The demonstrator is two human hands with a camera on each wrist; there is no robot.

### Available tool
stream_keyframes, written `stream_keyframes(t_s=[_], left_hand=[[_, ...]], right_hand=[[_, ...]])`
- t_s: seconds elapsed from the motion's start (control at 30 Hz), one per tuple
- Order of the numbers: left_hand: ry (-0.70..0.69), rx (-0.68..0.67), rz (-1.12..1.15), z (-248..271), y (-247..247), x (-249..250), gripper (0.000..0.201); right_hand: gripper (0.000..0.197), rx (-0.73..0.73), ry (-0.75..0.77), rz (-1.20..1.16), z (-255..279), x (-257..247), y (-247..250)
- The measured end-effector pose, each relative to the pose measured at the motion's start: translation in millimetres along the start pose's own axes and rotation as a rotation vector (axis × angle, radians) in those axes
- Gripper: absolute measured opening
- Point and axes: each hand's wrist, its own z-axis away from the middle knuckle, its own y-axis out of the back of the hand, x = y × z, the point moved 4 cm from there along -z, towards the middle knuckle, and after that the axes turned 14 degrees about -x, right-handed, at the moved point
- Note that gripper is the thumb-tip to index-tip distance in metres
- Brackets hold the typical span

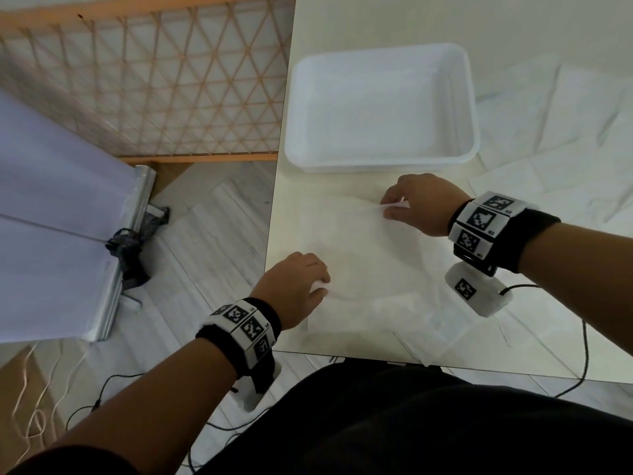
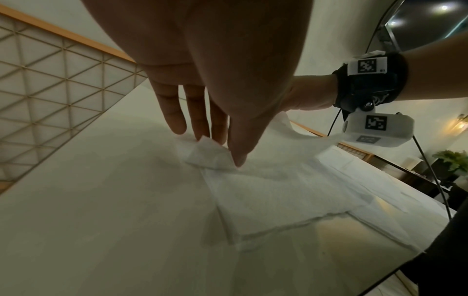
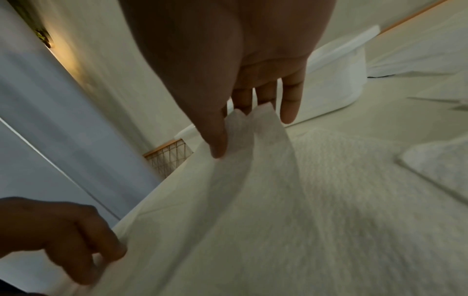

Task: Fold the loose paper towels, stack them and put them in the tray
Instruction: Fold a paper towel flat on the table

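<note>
A white paper towel (image 1: pixel 370 265) lies spread on the pale table in front of me, below the white plastic tray (image 1: pixel 474 108). My left hand (image 1: pixel 317 284) pinches the towel's near-left corner (image 2: pixel 210 153) between thumb and fingers. At the far-right corner (image 3: pixel 253 124), my right hand (image 1: pixel 392 209) pinches the towel and lifts it slightly off the table. The sheet sags between the two hands. The tray holds nothing that I can make out.
More loose white towels (image 1: pixel 565 138) lie crumpled on the table to the right of the tray. The table's left edge (image 1: pixel 274 214) runs just beside my left hand, with wooden floor below. A cable (image 1: pixel 585 344) trails over the near-right table edge.
</note>
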Motion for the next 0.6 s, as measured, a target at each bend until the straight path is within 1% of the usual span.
stream_keyframes(t_s=[0.1, 0.17, 0.2, 0.27, 0.33, 0.37, 0.43, 0.47, 0.53, 0.6], left_hand=[[-0.005, -0.025, 0.012, 2, -1, 0, 0.028], [0.033, 0.007, 0.072, 2, 1, -2, 0.033], [0.069, 0.051, 0.125, 2, 3, -3, 0.035], [0.15, 0.2, 0.238, 1, 14, -8, 0.04], [0.248, 0.306, 0.37, -2, 25, -16, 0.053], [0.291, 0.319, 0.454, -4, 31, -19, 0.062], [0.333, 0.281, 0.638, -8, 39, -24, 0.078], [0.331, 0.246, 0.705, -11, 42, -25, 0.082], [0.302, 0.206, 0.721, -15, 48, -25, 0.08], [0.281, 0.232, 0.706, -15, 52, -22, 0.075]], right_hand=[[0.029, 0.023, 0.037, 0.004, 4, 0, 0], [0.031, 0.053, 0.087, -0.018, 6, 0, 0], [0.031, 0.071, 0.116, -0.036, 8, 0, 0], [0.031, 0.11, 0.173, -0.076, 12, -1, 3], [0.031, 0.142, 0.223, -0.11, 16, -1, 5], [0.032, 0.153, 0.246, -0.119, 18, -1, 6], [0.034, 0.171, 0.278, -0.126, 21, -2, 8], [0.036, 0.179, 0.284, -0.127, 22, -3, 10], [0.037, 0.191, 0.276, -0.133, 25, -4, 11], [0.036, 0.205, 0.245, -0.149, 28, -4, 10]])
